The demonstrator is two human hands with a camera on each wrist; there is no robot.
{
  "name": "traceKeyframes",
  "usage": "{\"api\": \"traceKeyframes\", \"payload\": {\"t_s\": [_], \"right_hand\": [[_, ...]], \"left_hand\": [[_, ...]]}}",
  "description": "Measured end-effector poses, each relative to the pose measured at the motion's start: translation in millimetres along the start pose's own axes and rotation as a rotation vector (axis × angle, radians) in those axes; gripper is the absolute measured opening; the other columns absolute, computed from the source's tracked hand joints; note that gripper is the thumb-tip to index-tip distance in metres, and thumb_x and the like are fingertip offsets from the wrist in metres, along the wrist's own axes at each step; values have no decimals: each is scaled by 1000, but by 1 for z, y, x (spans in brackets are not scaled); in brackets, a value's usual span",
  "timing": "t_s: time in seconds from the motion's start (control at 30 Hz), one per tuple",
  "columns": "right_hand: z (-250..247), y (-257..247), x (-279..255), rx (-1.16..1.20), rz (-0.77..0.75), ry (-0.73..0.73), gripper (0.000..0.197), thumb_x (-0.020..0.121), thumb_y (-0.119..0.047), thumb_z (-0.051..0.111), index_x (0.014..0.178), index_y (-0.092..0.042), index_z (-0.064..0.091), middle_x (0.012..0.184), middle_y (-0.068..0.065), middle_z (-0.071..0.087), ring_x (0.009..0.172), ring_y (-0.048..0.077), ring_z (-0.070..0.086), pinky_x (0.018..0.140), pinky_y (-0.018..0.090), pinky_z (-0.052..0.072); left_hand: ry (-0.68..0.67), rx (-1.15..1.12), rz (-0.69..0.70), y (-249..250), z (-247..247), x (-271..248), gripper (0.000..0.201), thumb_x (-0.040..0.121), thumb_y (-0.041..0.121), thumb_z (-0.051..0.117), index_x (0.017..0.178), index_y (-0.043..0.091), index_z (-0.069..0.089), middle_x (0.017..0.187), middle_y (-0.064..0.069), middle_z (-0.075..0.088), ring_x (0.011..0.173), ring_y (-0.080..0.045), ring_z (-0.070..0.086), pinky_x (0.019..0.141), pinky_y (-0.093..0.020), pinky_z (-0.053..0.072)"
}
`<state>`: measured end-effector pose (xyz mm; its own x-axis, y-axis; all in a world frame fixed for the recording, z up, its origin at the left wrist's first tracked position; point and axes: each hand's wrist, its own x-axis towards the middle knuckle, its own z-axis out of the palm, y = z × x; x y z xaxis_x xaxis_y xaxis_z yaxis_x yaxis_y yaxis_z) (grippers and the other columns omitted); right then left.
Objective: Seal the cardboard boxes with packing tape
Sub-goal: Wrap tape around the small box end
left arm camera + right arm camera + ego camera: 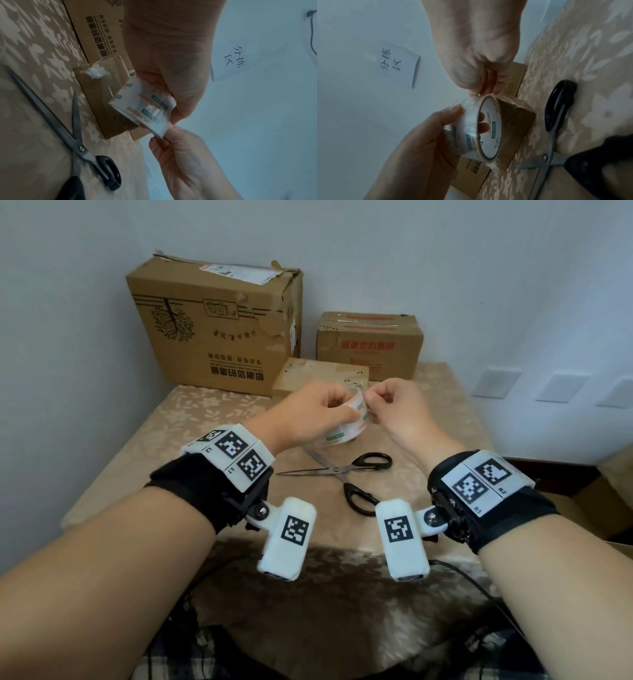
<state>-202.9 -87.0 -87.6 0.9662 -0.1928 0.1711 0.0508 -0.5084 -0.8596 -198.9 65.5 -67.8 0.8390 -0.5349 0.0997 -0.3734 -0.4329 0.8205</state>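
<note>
Clear printed packing tape roll (346, 422) sat in my left hand (318, 409), fingers curled round it, above flowered beige table (164, 422). My right hand (394, 405) pinched roll's edge, seemingly picking at loose end. Three brown cardboard boxes (219, 330) waited behind, black-handled scissors (356, 474) below. Risk, I judged: thin film could split or restick under nail, costing me start.

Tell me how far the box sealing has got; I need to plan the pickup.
Nothing looks freshly sealed: the large box has torn, lifted top flaps. In hand: the left hand holds the tape roll while the right hand pinches at its rim, apparently finding the tape end. Left: taping the large box, the medium box and the small flat box; the scissors lie unused on the table.
</note>
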Motion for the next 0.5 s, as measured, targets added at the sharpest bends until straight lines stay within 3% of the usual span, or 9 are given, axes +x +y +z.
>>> {"api": "traceKeyframes", "payload": {"t_s": [0.13,0.23,0.33,0.37,0.5], "right_hand": [[1,-5,-1,-273,-30,-57,30,99,-8,39,71,-18,41,82,2,51,75,19,45,67,30,38],[4,-8,-3,-329,-23,-94,30,100,-9,38,72,-20,36,81,-1,46,67,12,39,55,23,31],[7,-10,-5,-326,-12,-117,17,101,-13,37,85,-16,41,81,-4,43,66,8,36,54,22,28],[8,-11,-6,-315,-7,-114,14,102,-13,37,89,-14,42,83,-4,43,66,8,36,54,22,28],[9,-13,-6,-273,26,-121,14,103,-14,35,92,-14,44,89,-2,46,68,8,39,55,20,29]], "left_hand": [[-16,-2,-31,0,7,-2,23,94,19,56,103,-2,63,90,-15,67,75,-15,58,71,-30,46],[-9,18,-67,-2,9,-5,23,94,21,56,102,0,62,83,-8,66,70,-12,59,66,-26,48],[23,-35,-117,-3,4,-7,25,96,21,55,103,-3,60,92,-19,70,77,-27,68,74,-41,55],[22,-76,-136,-2,3,-8,25,96,20,54,104,-3,59,92,-20,70,75,-27,70,73,-42,56],[-17,-164,-162,1,-1,-10,11,97,14,52,96,6,59,82,-13,71,61,-16,69,63,-33,59]]}}
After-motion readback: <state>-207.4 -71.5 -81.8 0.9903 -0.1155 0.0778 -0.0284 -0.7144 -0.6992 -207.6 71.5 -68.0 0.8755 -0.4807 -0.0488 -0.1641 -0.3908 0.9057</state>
